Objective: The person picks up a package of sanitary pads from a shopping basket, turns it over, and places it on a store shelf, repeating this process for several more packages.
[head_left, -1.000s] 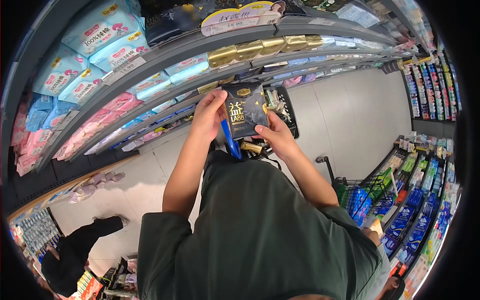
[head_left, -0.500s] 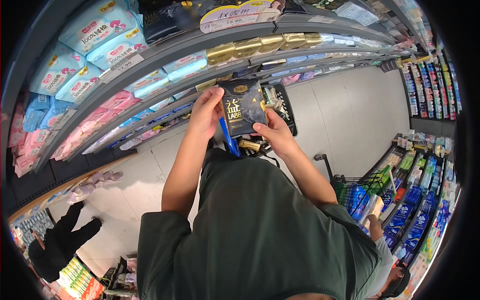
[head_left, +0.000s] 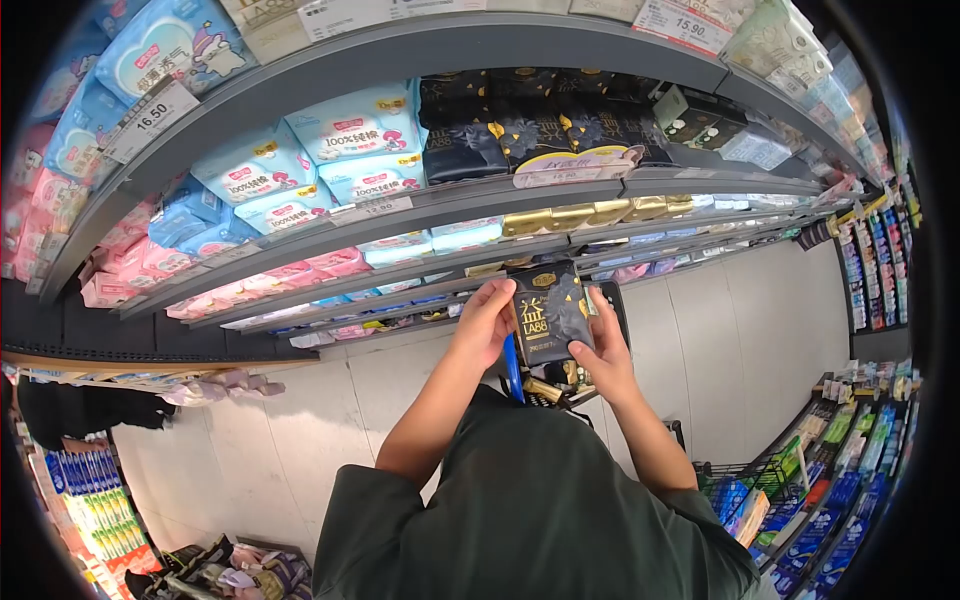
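A black package (head_left: 553, 312) with gold lettering is held upright between both hands, in front of the lower shelves. My left hand (head_left: 486, 318) pinches its left edge near the top corner. On the right edge, my right hand (head_left: 605, 345) grips it, with the thumb across the lower right corner. Behind and below the package is a dark basket (head_left: 625, 318), mostly covered, with a gold item (head_left: 543, 390) in it. A blue strip (head_left: 513, 368) shows just below my left hand.
Long shelves (head_left: 400, 45) curve across the front, carrying light blue packs (head_left: 352, 125), pink packs and black packs (head_left: 520, 125). At the right stand a wire cart (head_left: 745, 480) and more stocked shelves (head_left: 835, 510). Part of a person in black (head_left: 90, 405) is at the left.
The view has tilted up, so more of the upper shelves shows and the hands appear lower and farther right. Both hands still hold the black package. The person at lower right is out of view.
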{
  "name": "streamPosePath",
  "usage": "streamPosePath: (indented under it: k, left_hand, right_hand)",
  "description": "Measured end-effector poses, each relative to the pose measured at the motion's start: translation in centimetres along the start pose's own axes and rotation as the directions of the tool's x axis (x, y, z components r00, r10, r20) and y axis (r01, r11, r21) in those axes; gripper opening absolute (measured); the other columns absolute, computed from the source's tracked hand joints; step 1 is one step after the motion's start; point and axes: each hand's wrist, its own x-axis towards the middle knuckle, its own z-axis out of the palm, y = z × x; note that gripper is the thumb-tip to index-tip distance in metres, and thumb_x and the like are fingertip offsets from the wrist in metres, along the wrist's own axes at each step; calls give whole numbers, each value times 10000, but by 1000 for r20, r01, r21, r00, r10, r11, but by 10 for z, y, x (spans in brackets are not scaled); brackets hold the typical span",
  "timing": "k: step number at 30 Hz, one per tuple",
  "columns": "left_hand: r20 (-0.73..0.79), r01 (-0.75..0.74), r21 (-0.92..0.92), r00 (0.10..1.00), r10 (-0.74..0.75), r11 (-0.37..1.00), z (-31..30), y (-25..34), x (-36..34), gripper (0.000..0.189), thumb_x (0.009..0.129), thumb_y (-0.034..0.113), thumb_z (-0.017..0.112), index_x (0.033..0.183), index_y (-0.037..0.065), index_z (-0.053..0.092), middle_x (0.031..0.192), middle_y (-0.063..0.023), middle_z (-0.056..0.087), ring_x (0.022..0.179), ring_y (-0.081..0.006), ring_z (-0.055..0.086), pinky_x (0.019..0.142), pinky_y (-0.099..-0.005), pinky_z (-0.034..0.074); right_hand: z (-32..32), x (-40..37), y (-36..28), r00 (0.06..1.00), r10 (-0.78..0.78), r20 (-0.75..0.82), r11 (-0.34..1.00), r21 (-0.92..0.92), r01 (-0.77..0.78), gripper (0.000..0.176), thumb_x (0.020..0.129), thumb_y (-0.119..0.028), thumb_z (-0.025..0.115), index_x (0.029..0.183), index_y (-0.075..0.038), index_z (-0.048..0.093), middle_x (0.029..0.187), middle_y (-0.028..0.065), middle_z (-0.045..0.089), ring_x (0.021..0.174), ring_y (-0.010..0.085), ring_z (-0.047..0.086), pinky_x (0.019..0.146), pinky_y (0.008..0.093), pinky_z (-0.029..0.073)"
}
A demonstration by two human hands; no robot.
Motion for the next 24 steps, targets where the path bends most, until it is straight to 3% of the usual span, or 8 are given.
streamPosePath:
  k: [3, 8, 12, 15, 16, 18, 21, 24]
  left_hand:
    - [9, -30, -40, 1000, 30, 999, 5, 10, -7, 190, 941, 270, 603, 994, 93, 557, 862, -14, 642, 745, -94, 600, 650, -247, 463]
    - [168, -87, -112, 980, 106, 990, -1, 22, -16, 303, 938, 275, 593, 1146, 64, 529, 1088, -68, 631, 1010, -161, 605, 893, -335, 473]
    - [172, -73, -72, 982, 84, 995, -18, 13, -21, 453, 885, 185, 661, 1270, 38, 475, 1231, -92, 574, 1141, -193, 550, 980, -363, 431]
    - [104, -92, 89, 991, 82, 992, -29, -3, -23, 517, 877, 184, 671, 1316, 24, 449, 1269, -93, 563, 1158, -226, 552, 986, -393, 433]
    - [122, -89, 89, 989, 78, 992, -28, -5, -24, 517, 877, 184, 671, 1316, 24, 449, 1269, -93, 563, 1158, -226, 552, 986, -393, 433]
    - [42, -22, 17, 999, 21, 1000, -26, -6, -26, 466, 848, 48, 671, 1270, 34, 474, 1240, -88, 566, 1134, -203, 553, 966, -377, 447]
    - [34, 5, 5, 999, -5, 1000, -35, -14, -25, 453, 859, 41, 653, 1274, 37, 471, 1237, -90, 568, 1127, -204, 559, 956, -377, 456]
    - [44, 34, 0, 998, -34, 999, -39, -15, -24, 440, 867, 37, 638, 1275, 35, 473, 1230, -92, 572, 1114, -203, 568, 955, -368, 459]
  right_hand:
    - [-1, 12, -14, 997, -39, 69, 998, -41, 42, 724, 845, 16, 620, 1478, -47, 274, 1269, 100, 500, 1159, 155, 468, 1007, 283, 340]
    - [9, 24, -29, 979, -143, 143, 989, -26, 148, 626, 864, 40, 594, 1439, -44, 360, 1427, 77, 380, 1309, 146, 360, 1076, 274, 269]
    - [19, 24, -23, 982, -116, 148, 992, -28, 122, 599, 874, -13, 628, 1421, -66, 391, 1406, 98, 412, 1289, 166, 400, 1051, 285, 330]
    - [19, 19, -20, 980, -135, 145, 962, -218, 165, 580, 872, -60, 648, 1404, -75, 419, 1359, 128, 485, 1231, 191, 478, 1021, 293, 373]
    - [19, 17, -22, 984, -87, 156, 969, -217, 120, 593, 867, -30, 643, 1411, -47, 405, 1370, 107, 456, 1261, 173, 432, 1048, 298, 337]
    - [17, 13, -20, 984, -87, 153, 942, -308, 131, 601, 862, -59, 658, 1408, -51, 408, 1345, 124, 488, 1213, 186, 481, 1011, 302, 377]
    - [16, 9, -18, 984, -104, 143, 918, -367, 150, 624, 848, -94, 683, 1409, -69, 413, 1308, 129, 520, 1150, 196, 526, 948, 307, 425]
    - [14, 8, -20, 984, -29, 174, 891, -441, 104, 628, 857, -162, 674, 1418, -107, 399, 1303, 153, 522, 1167, 302, 533, 986, 355, 414]
